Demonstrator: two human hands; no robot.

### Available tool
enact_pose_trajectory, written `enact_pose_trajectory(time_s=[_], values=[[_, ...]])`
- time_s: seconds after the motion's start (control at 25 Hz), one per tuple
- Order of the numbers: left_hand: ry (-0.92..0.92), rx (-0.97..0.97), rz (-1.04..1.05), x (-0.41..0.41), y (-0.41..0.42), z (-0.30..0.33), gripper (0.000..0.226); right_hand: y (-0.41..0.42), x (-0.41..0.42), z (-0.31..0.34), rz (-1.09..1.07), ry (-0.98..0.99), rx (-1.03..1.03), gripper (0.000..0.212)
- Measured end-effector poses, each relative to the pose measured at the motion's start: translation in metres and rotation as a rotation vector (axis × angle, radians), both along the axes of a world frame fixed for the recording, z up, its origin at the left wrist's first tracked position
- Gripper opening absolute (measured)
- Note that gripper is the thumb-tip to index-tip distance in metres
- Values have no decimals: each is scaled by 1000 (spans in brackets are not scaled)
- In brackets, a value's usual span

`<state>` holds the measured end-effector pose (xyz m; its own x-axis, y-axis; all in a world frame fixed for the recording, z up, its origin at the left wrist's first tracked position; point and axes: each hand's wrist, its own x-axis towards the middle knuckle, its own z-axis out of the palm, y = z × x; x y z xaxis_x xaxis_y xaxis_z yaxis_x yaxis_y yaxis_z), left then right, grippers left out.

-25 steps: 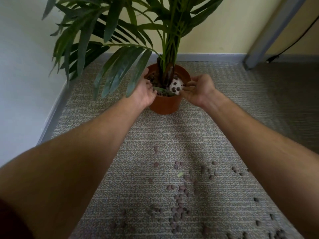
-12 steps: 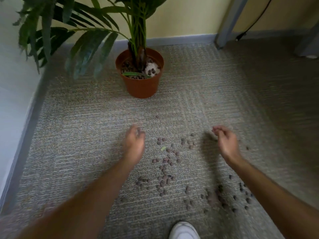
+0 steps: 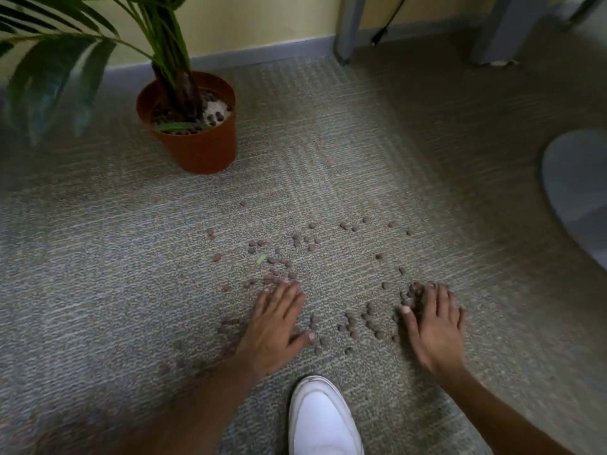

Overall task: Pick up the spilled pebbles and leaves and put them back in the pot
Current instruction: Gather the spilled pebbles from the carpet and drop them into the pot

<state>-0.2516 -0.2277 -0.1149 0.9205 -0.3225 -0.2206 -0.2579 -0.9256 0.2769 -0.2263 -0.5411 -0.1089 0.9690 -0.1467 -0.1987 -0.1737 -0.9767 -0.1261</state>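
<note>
1. Head view, the hands: both are down on the carpet (image 3: 377, 159) among the spill. The left hand (image 3: 276, 326) lies palm down with its fingers (image 3: 282, 297) stretched flat and released, tips touching the near edge of one cluster of pebbles (image 3: 279, 267). The right hand (image 3: 435, 326) is also palm down, its fingers (image 3: 440, 300) spread and slightly bent over a clump at their tips; I cannot tell whether any pebble is yet pinched beneath them.

2. Head view, the task's things: brown pebbles are scattered over the carpet between and beyond the hands. A small green leaf scrap (image 3: 261, 258) lies just past the left cluster. The terracotta pot (image 3: 197, 149) stands upright, well apart to the far left, holding a palm plant (image 3: 170, 37) and some pebbles already.

3. Head view, other things: a white shoe (image 3: 323, 418) sits between the forearms.

4. Step in hand: judged from this, it is the gathering stage, with much of the spill still on the floor.

5. Next move: sweep the pebbles inward into one heap, cup them, then carry them to the pot without dropping strays.
</note>
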Motion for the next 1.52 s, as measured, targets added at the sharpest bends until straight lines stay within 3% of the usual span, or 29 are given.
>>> enact_pose_trajectory(time_s=[0.32, 0.48, 0.6, 0.76, 0.88, 1.04, 1.28, 1.4, 1.52], values=[[7, 29, -367, 15, -51, 7, 74, -32, 18, -5, 2, 127, -49, 92], [53, -14, -457, 18, -67, 4, 74, -23, 23, -6, 17, 172, 52, 93], [63, -5, -484, 18, -77, -1, 71, -5, 20, -2, 231, 138, 80, 84], [28, -40, -431, 16, -79, -9, 58, 29, 22, 11, 519, -35, 167, 65], [9, -101, -300, 20, -73, -10, 52, 28, 29, 13, 340, -166, 201, 48], [0, -148, -163, 26, -66, -6, 60, -5, 48, 18, 24, 0, 227, 49], [-93, -99, -132, 31, -61, -1, 76, 17, 39, 22, 416, 163, 277, 40], [-86, 53, -123, 42, -41, 3, 89, 12, 38, 29, 292, 120, 243, 53], [-36, 191, -4, 55, -12, 11, 108, -11, 39, 37, 120, 285, 155, 94]])
